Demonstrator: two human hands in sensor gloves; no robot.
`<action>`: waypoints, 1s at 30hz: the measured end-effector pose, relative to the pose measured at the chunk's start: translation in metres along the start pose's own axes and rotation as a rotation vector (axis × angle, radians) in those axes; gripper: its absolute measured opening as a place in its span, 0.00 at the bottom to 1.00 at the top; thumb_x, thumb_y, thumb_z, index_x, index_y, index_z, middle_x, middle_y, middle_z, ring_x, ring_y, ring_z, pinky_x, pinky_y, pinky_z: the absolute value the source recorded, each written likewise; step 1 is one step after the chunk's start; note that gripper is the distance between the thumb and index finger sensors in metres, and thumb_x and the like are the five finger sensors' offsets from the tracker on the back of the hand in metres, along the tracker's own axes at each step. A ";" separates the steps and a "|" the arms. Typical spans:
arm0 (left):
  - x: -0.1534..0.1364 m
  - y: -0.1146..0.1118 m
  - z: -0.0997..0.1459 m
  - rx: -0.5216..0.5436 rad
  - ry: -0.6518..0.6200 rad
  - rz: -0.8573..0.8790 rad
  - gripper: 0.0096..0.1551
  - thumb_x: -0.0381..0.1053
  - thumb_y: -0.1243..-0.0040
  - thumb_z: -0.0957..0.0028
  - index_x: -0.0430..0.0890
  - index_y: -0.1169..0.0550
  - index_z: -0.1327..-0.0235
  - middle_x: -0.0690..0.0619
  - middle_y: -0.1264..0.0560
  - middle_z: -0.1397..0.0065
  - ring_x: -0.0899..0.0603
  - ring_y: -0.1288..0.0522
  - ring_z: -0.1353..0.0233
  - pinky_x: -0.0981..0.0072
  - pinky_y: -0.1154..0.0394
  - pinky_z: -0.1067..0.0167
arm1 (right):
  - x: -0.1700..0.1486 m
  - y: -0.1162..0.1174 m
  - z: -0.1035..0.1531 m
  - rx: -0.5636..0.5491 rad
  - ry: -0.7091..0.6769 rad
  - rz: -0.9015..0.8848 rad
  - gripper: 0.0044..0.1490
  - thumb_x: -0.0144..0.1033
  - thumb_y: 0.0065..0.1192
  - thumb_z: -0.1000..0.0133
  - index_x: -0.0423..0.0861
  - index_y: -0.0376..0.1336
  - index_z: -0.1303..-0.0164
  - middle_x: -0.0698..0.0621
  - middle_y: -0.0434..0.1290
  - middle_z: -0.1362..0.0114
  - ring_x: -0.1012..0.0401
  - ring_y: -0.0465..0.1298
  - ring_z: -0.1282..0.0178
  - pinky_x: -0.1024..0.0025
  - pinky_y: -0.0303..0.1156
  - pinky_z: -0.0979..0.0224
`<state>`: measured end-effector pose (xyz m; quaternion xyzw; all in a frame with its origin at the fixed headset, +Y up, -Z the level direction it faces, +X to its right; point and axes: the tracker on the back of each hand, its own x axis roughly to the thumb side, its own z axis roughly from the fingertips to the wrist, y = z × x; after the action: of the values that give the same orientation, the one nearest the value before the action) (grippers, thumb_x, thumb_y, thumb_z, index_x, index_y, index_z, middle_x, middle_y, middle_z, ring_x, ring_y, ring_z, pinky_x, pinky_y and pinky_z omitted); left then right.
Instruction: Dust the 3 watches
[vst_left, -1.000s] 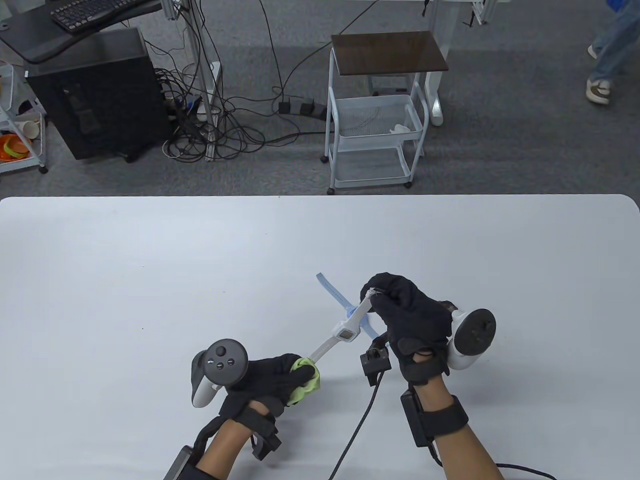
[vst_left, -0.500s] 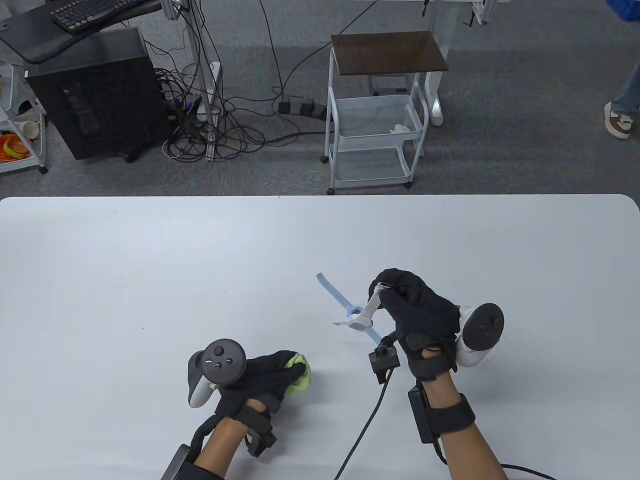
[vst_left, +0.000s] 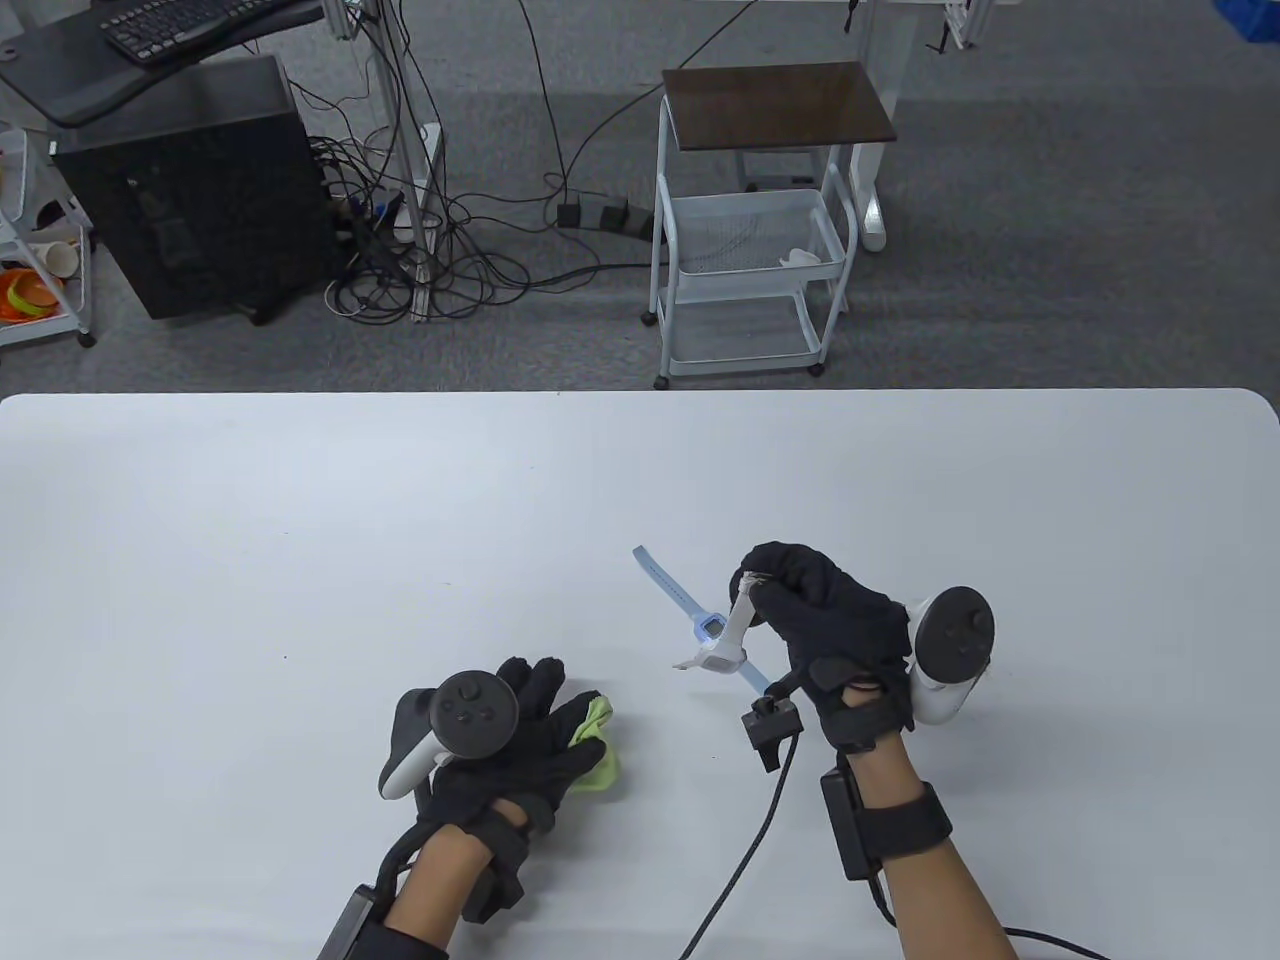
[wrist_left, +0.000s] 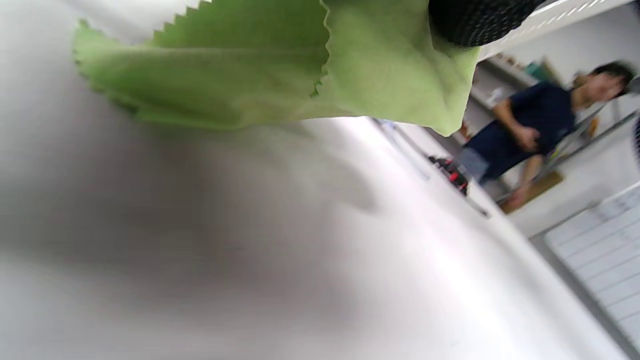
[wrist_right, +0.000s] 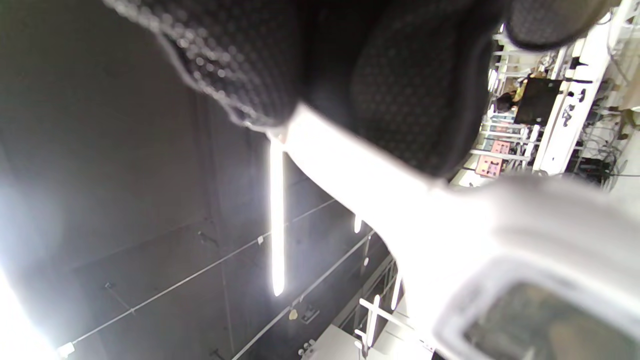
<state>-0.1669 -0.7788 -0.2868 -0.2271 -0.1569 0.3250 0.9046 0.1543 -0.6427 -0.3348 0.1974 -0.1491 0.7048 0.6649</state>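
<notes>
Right hand (vst_left: 830, 625): fingers curled, pinching one strap end of the white watch (vst_left: 722, 655) — it hangs from the fingertips, long axis steep.
Blue watch (vst_left: 690, 612): flat on the table (vst_left: 300, 520), just left of those fingers, partly behind the white one.
Left hand (vst_left: 520, 735): fingers spread, resting on the green cloth (vst_left: 596, 738).
Key relation: white watch lies up-right of the cloth fingers — apart, not touching; the cloth hand would likely have to close that gap.

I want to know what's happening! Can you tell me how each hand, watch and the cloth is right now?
Right hand: pinches the white watch's strap.
White watch: held up, dangling.
Blue watch: flat on the table.
Left hand: fingers spread over the cloth.
Green cloth: crumpled beneath the left hand.
</notes>
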 end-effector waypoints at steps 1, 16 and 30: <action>-0.002 -0.001 -0.001 -0.019 0.019 -0.010 0.37 0.68 0.51 0.40 0.60 0.42 0.19 0.51 0.67 0.15 0.34 0.75 0.17 0.26 0.76 0.35 | 0.000 0.001 0.000 0.005 0.001 0.001 0.26 0.43 0.70 0.58 0.48 0.73 0.51 0.46 0.86 0.54 0.55 0.86 0.64 0.36 0.66 0.39; -0.018 -0.014 -0.016 -0.139 0.171 -0.125 0.41 0.71 0.54 0.41 0.64 0.51 0.18 0.56 0.74 0.18 0.38 0.81 0.19 0.28 0.79 0.35 | -0.004 0.012 0.001 0.071 0.005 0.045 0.26 0.43 0.70 0.58 0.48 0.73 0.51 0.46 0.86 0.54 0.55 0.86 0.64 0.35 0.65 0.39; -0.012 -0.007 -0.010 -0.087 0.096 -0.069 0.53 0.79 0.50 0.47 0.58 0.54 0.17 0.52 0.71 0.16 0.36 0.77 0.17 0.28 0.76 0.33 | -0.004 0.015 0.002 0.089 -0.004 0.063 0.26 0.43 0.70 0.58 0.48 0.74 0.51 0.46 0.86 0.55 0.55 0.86 0.64 0.35 0.65 0.40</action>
<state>-0.1675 -0.7944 -0.2936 -0.2758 -0.1349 0.2752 0.9110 0.1398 -0.6481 -0.3346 0.2235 -0.1251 0.7308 0.6327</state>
